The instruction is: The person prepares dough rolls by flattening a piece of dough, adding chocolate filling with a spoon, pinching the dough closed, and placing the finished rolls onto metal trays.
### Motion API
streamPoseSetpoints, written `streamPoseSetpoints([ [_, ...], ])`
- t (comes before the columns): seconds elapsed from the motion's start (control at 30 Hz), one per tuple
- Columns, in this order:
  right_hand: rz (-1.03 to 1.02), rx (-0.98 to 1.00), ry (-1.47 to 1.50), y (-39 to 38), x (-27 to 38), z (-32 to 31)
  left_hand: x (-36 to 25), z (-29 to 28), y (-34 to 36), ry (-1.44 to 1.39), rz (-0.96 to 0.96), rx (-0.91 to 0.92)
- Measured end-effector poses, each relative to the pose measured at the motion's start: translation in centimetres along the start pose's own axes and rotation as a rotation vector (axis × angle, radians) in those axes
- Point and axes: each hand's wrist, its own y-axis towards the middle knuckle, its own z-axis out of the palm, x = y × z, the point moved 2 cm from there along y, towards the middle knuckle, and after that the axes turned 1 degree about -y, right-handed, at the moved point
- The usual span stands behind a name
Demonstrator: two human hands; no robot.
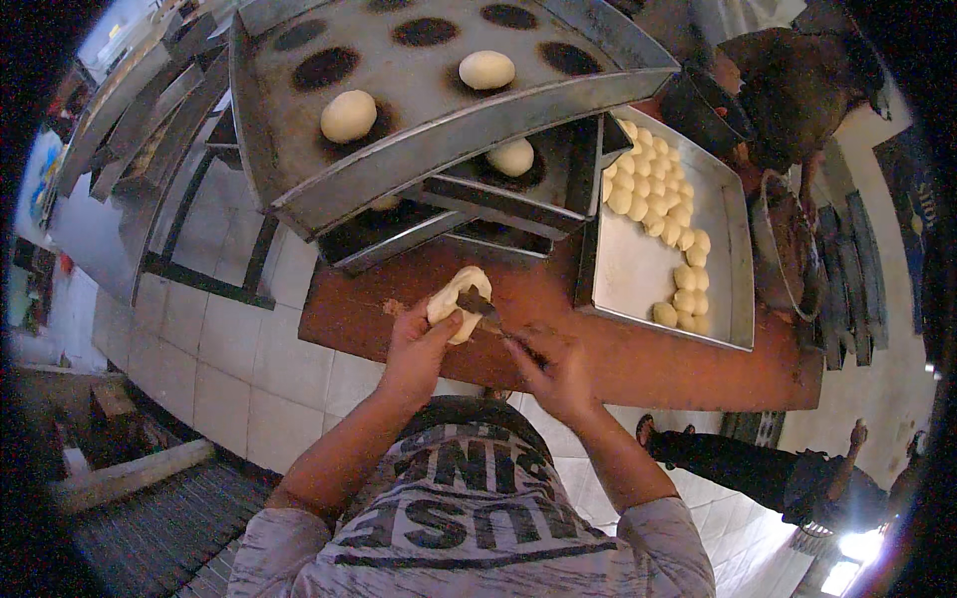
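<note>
My left hand (411, 359) is closed around a flattened piece of pale dough (447, 303), cupped over the front of the wooden table. In my right hand (563, 384) is a small flat-bladed spatula (490, 315), its tip against the middle of the dough. Something dark, like a filling, lies there; tip and filling are hard to tell apart. Beyond my hands, a metal baking tray (449, 140) bears two round dough balls, one a whitish ball (349, 117) at left and another dough ball (486, 70) farther right.
Under that tray, more trays are stacked askew; a dough ball (510, 156) shows on one. To the right, a shallow metal tray (638, 269) holds many small dough balls. A round basin (785, 239) stands beyond it. Other people stand at the far right and lower right.
</note>
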Motion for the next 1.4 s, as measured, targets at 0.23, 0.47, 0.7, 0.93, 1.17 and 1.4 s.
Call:
streamPoseSetpoints([
  [0.23,-0.375,-0.068,-0.403,0.2,-4.3,2.6,-1.2,-0.7,0.0,-0.641,0.025,0.005],
  [0.47,-0.006,0.188,-0.459,-0.8,-8.9,1.0,-1.9,-1.8,-1.6,-0.365,0.144,-0.014],
  [0.7,-0.367,-0.068,-0.097,3.4,2.4,-2.9,-0.9,3.2,-3.7,-0.001,0.254,0.274],
  [0.93,-0.095,-0.247,0.518,2.1,2.5,-3.6,-2.3,6.4,-3.0,0.697,0.541,0.140],
  [1.17,-0.537,-0.276,-0.495,0.0,3.9,-4.3,-3.1,7.1,-0.2,0.047,0.082,0.143],
  [1.4,-0.090,-0.332,0.343,1.2,2.5,-5.1,-2.3,8.0,-2.5,0.740,0.467,0.193],
])
